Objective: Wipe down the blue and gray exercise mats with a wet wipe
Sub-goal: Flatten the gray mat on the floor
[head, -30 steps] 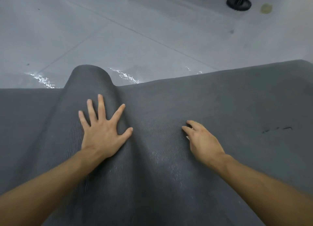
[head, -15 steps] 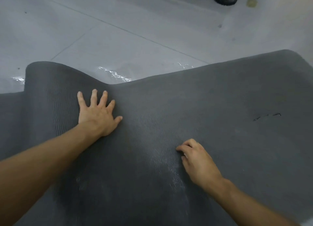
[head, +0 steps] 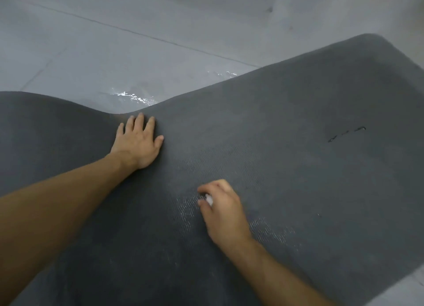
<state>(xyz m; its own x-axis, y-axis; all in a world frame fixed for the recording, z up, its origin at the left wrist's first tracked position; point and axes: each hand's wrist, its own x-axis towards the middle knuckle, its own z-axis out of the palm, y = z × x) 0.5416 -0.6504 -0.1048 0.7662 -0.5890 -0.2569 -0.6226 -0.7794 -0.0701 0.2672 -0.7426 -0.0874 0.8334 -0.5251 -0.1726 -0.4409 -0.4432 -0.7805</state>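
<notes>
Lying on the floor [head: 160,19], the mat [head: 298,168] has its far edge humped up at the left. The left hand [head: 137,145] presses flat beside that edge, fingers straight and together. At the mat's middle, the right hand [head: 223,211] curls round a white wipe [head: 209,199], touching the mat.

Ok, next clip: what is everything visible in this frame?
dark gray textured exercise mat: one, dark gray, spread on the floor, left part humped up
small dark marks: a few, black, right part of the mat
small white wet wipe: one, white, mid-mat, mostly covered
pale gray tiled floor: one, light gray, beyond the mat's far edge
water patches: two, glinting white, floor beside the mat's far edge
left hand: one, flat on the mat near its far edge
right hand: one, fingers curled over the wipe
</notes>
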